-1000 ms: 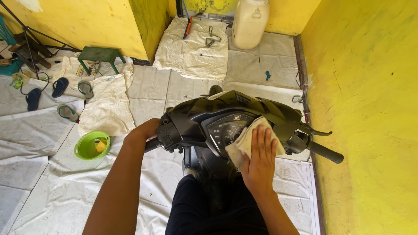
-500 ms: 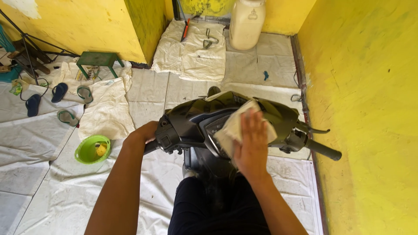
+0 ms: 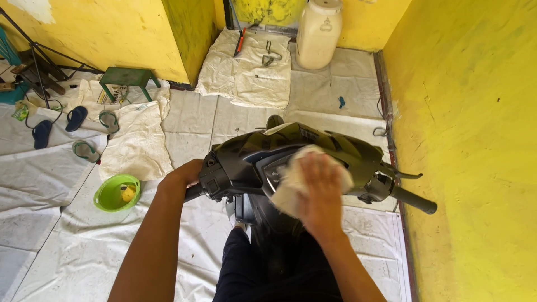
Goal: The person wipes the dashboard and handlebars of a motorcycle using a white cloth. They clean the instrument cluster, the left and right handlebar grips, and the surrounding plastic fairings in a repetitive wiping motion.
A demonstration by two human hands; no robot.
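Note:
I look down on a black scooter's handlebar cowl [image 3: 251, 154]. My left hand [image 3: 186, 173] is closed around the left handlebar grip. My right hand [image 3: 320, 193] presses a pale, crumpled cloth [image 3: 291, 184] flat against the instrument panel in the middle of the cowl. The fingers are spread over the cloth and hide most of the panel. The right handlebar grip [image 3: 413, 199] and its brake lever stick out free toward the yellow wall.
White sheets cover the floor. A green bowl [image 3: 116, 193] holding something yellow sits at the left. Several sandals [image 3: 75, 118] and a green stool [image 3: 127, 76] lie farther left. A white jerrycan [image 3: 318, 33] and tools stand ahead. A yellow wall [image 3: 475, 140] runs close on the right.
My right hand has slid the cloth leftward across the instrument panel, from the right side toward the middle. The left hand has stayed on the grip.

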